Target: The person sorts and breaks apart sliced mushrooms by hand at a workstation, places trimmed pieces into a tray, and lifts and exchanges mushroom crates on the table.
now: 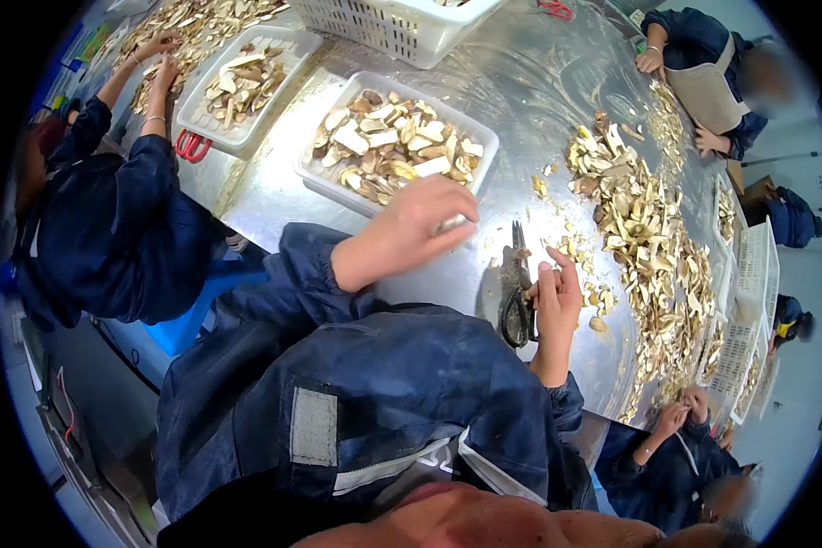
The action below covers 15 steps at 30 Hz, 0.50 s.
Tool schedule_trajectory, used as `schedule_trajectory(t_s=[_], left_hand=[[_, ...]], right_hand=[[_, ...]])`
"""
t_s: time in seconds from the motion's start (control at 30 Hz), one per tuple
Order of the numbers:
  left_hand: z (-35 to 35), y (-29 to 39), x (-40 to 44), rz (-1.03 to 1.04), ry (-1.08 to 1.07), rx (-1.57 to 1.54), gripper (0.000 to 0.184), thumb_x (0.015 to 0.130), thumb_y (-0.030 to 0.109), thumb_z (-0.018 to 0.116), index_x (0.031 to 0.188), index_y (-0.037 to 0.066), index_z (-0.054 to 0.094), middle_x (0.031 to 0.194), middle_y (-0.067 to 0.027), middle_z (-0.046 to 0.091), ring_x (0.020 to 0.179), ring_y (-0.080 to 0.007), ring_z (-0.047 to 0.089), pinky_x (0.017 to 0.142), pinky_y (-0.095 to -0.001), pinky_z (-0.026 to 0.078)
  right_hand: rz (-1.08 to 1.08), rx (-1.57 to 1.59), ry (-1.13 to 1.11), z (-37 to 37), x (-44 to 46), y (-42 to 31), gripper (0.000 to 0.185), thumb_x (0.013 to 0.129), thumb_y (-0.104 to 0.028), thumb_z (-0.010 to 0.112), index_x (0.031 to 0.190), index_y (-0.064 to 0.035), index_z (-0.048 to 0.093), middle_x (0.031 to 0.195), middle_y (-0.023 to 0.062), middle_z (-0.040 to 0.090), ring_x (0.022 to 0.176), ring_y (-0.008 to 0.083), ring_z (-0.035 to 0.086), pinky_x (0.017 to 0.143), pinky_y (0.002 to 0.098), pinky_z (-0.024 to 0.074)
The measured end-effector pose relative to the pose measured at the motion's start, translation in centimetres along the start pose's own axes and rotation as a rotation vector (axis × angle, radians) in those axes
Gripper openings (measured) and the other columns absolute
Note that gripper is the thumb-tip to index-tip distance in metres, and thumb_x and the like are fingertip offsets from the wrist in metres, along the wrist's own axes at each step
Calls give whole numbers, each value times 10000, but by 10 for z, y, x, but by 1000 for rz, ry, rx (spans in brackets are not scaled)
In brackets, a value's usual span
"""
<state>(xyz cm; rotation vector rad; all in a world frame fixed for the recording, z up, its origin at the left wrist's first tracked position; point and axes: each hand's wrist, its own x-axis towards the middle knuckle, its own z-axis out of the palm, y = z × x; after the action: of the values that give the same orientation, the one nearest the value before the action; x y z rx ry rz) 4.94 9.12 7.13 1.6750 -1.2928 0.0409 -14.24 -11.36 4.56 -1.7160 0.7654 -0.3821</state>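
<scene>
My left hand (pixel 409 230), slightly blurred, is closed around a small pale piece (pixel 450 224) that looks like a mushroom slice. It hovers over the near right edge of a white plastic tray (pixel 315 175) filled with cut mushroom pieces (pixel 384 142). My right hand (pixel 557 306) is beside the black-handled scissors (pixel 518 315), which lie on the metal table with blades pointing away from me. Its index finger and thumb are raised and apart, and I see nothing held between them. Small mushroom scraps (pixel 598 297) lie just right of that hand.
A long heap of sliced mushrooms (pixel 648 247) covers the table (pixel 557 100) at right. At left a co-worker (pixel 123 228) sits by another tray (pixel 237 137) and red-handled scissors (pixel 192 146). A white crate (pixel 374 32) stands at the back. Other people work at right.
</scene>
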Motion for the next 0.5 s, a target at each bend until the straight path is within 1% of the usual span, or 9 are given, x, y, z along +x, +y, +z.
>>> schedule_trajectory(t_s=[0.03,0.1,0.13,0.17,0.2,0.23,0.37,0.47,0.5], left_hand=[[-3,-11,-1,-14,45,79,138,862,82,713,998,75,687,1058,-93,689,1008,-262,644,900,-369,487],[-25,-35,-1,-69,233,195,153,851,45,705,1001,58,677,1034,-100,687,1002,-266,641,883,-369,490],[-40,-42,1,-201,322,269,179,844,1,678,1016,45,673,1001,-118,680,1013,-280,634,874,-369,496],[-63,-56,4,-173,289,374,198,844,-7,659,1037,40,671,983,-137,672,1013,-304,633,873,-370,499],[-76,-73,2,-151,307,494,183,822,4,653,997,42,691,975,-142,694,947,-342,625,855,-415,495],[-87,-89,-1,-211,233,516,181,833,24,644,1006,42,693,971,-148,695,957,-345,620,856,-414,493],[-95,-115,0,-406,35,413,174,846,73,644,1006,32,700,939,-169,696,916,-354,626,821,-411,499],[-95,-113,4,-514,-17,340,195,865,40,644,1050,-17,670,976,-172,702,901,-304,669,800,-355,519],[-94,-115,2,-538,7,333,190,863,41,650,1041,-19,671,949,-156,707,861,-260,674,781,-331,517]], right_hand=[[-1,7,22,-1,-2,3,268,974,-151,611,1198,-5,621,617,-26,549,550,41,440,539,206,352],[43,7,10,-7,-5,11,248,972,-154,613,1173,-10,635,633,-26,553,558,38,441,535,202,343],[65,9,0,-8,-7,16,239,971,-155,614,1161,-13,643,641,-26,555,562,36,441,533,200,339],[76,19,-10,-7,-9,20,233,970,-157,616,1151,-14,647,650,-26,558,567,34,443,534,199,337],[84,30,-19,-6,-11,24,227,969,-159,617,1141,-15,651,659,-25,561,573,32,444,535,198,334],[92,43,-25,-5,-12,27,221,968,-160,619,1130,-16,655,668,-25,564,578,30,446,536,197,332],[38,80,-50,-3,-14,24,206,965,-160,627,1117,-25,665,711,-22,586,609,26,457,547,189,331],[54,81,-39,-3,-16,15,201,965,-156,629,1114,-27,669,718,-26,587,619,21,458,551,187,331],[47,76,-34,-5,-16,16,202,964,-154,631,1117,-27,668,720,-27,587,621,20,457,553,187,330]])
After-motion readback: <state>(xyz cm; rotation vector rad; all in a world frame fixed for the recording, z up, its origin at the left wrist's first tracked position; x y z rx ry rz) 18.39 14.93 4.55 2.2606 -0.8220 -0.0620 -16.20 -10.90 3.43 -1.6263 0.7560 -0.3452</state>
